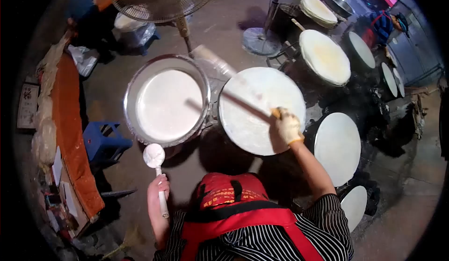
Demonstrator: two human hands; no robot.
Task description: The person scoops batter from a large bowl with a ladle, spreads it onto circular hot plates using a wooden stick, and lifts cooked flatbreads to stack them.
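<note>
Off-white-gloved right hand (287,125) has its fingers wrapped round the handle of a motion-blurred tool (276,113) over the round griddle (248,134) (can't tell if it's touching), while the bare left hand (160,184) grips a ladle (162,201) of white stuff just beside the near rim of the big metal pot (176,64). That pot's got white liquid (169,104) in it, and further out there's a blue stool (106,142) on the left, more pale round plates (337,149) on the right and a fan (166,1) up front.
</note>
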